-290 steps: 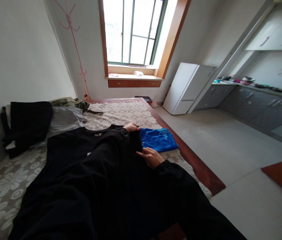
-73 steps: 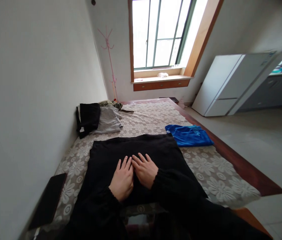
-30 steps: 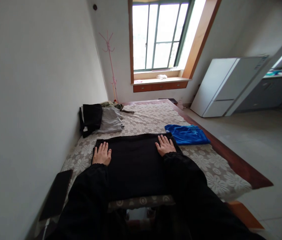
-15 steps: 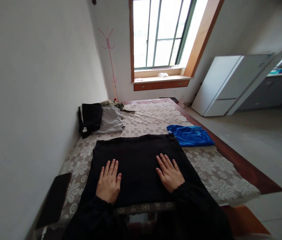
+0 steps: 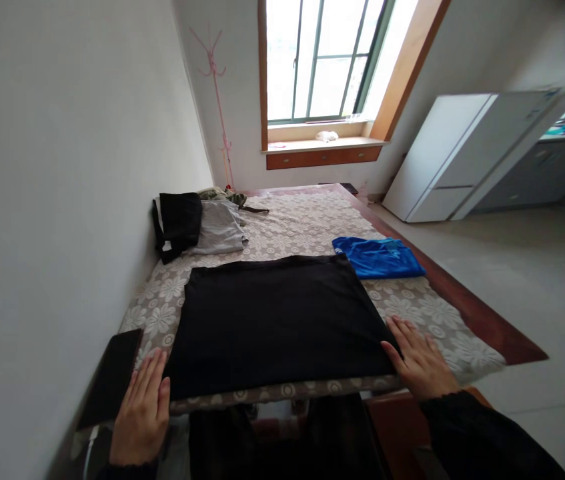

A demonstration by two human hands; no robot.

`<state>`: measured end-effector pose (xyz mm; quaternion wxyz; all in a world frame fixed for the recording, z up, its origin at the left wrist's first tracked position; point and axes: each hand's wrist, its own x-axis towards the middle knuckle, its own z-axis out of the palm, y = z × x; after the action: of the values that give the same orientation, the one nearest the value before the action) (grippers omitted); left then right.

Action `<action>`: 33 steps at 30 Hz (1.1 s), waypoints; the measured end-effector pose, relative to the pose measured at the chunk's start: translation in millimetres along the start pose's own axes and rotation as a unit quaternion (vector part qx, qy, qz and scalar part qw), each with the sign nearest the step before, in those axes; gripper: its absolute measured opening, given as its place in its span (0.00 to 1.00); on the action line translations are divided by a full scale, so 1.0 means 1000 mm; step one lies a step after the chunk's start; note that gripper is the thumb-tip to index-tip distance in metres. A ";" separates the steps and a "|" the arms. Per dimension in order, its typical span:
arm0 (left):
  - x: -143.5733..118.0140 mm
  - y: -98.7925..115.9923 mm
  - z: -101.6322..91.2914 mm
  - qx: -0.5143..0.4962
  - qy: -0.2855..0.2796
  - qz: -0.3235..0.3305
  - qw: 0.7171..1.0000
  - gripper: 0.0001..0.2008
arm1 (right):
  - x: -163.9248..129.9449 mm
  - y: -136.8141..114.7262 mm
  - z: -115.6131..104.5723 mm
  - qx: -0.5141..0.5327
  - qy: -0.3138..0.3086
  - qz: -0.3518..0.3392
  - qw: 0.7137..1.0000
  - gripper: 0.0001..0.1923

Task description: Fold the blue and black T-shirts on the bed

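Now, step in hand: smoothing looks finished; both palms sit at the near corners of the folded black cloth rectangle (image 5: 277,323), apparently ready for another fold.
Left hand (image 5: 143,410): open and flat, fingers together, gripping nothing, at the cloth's near left corner, beside a dark flat slab (image 5: 111,377) by the wall.
Right hand (image 5: 419,360): open, fingers spread, holding nothing, fingertips touching the near right corner.
Black cloth: lies flat on the floral cream bed cover (image 5: 307,227), near the bed's near edge.
Next move, as a judgement: pinch both corners evenly so the layers lift together.
Count, bed: one black cloth, one folded bright blue garment (image 5: 379,257) just beyond its right corner, one heap of black, grey and olive clothes (image 5: 197,223) farther off.
Count, room: one window (image 5: 319,60), one white fridge (image 5: 455,157).
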<state>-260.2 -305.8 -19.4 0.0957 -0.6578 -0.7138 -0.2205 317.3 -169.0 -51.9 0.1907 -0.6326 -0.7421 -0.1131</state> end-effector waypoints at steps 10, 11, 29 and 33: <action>-0.023 0.019 -0.032 -0.093 0.010 -0.011 0.996 0.26 | -0.040 0.032 -0.042 0.150 0.017 -0.151 0.977 0.26; -0.021 0.021 -0.034 -0.094 0.009 -0.003 0.996 0.25 | -0.038 0.029 -0.047 0.144 0.019 -0.151 0.978 0.25; 0.066 0.213 0.051 0.019 -0.124 0.054 0.991 0.29 | 0.042 -0.251 -0.013 0.128 -0.104 -0.114 0.980 0.27; 0.041 0.187 0.041 0.045 -0.084 0.077 0.992 0.30 | 0.021 -0.214 -0.013 0.092 -0.062 -0.142 0.984 0.31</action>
<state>-75.4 -243.6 -2.4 0.0822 -0.7221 -0.6756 -0.1240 106.0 -192.2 -15.8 0.1832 -0.5062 -0.8422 -0.0309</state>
